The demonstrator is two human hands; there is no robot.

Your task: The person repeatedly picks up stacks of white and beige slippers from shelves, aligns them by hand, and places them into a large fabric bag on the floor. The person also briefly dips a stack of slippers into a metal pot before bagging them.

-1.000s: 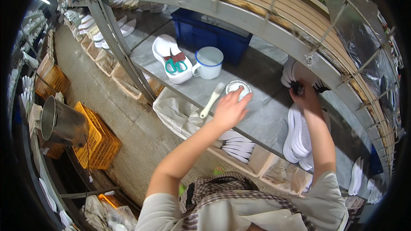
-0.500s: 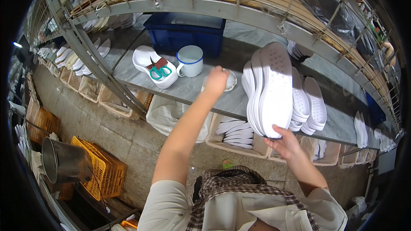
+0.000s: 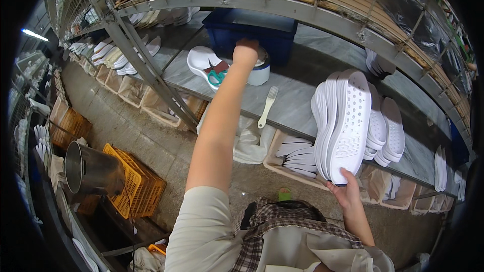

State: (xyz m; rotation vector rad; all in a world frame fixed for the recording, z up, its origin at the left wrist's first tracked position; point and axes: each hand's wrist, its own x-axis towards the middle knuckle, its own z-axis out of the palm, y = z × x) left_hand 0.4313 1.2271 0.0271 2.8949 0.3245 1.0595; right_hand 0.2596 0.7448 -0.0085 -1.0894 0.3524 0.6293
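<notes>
The left hand point(image 3: 246, 53), its fingers too hidden to tell, was over the enamel mug point(image 3: 259, 76), while well rightward the right hand point(image 3: 345, 191) clamped the near end of stacked shoe soles point(image 3: 349, 121) pointing lengthwise away.

Pale short-sleeved shirt point(image 3: 201, 221); brown-and-white checked apron point(image 3: 290, 212); bright green footwear point(image 3: 285, 194)

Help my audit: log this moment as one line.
Left hand: at blue-rimmed white mug; Right hand: holding stacked white shoe soles; Pale flat brush: on grey shelf

two hands point(image 3: 246, 53) point(image 3: 345, 190), one mug point(image 3: 259, 75), one brush point(image 3: 268, 107), one pair of scissors point(image 3: 215, 72)
</notes>
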